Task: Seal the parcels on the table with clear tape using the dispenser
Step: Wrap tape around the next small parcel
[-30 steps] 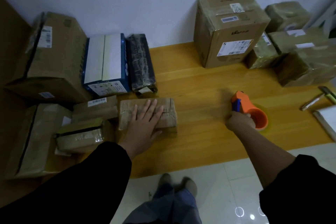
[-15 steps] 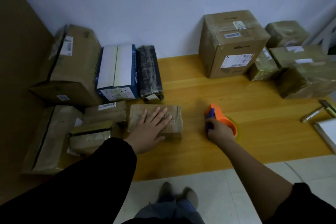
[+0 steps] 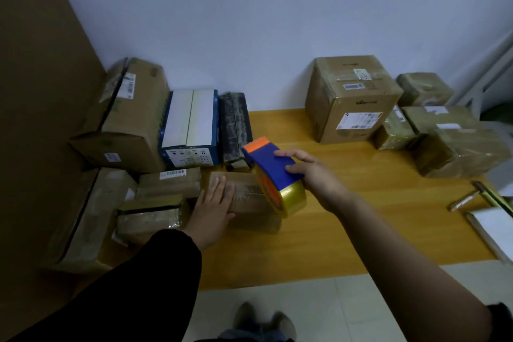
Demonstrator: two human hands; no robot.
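The left hand (image 3: 212,209) lies flat, fingers straight, on a small brown parcel (image 3: 247,193) near the front of the yellow table (image 3: 361,219). The right hand (image 3: 316,178) grips the blue and orange tape dispenser (image 3: 270,166) and holds it in the air by that parcel's right end. 1 big box (image 3: 352,100) stands at the back.

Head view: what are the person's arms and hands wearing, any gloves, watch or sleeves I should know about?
On the left side, a long black sleeve ends at the wrist. The right forearm is bare; only a dark sleeve edge shows at the frame's corner. The left hand and right hand are bare: no gloves, rings or watch visible.
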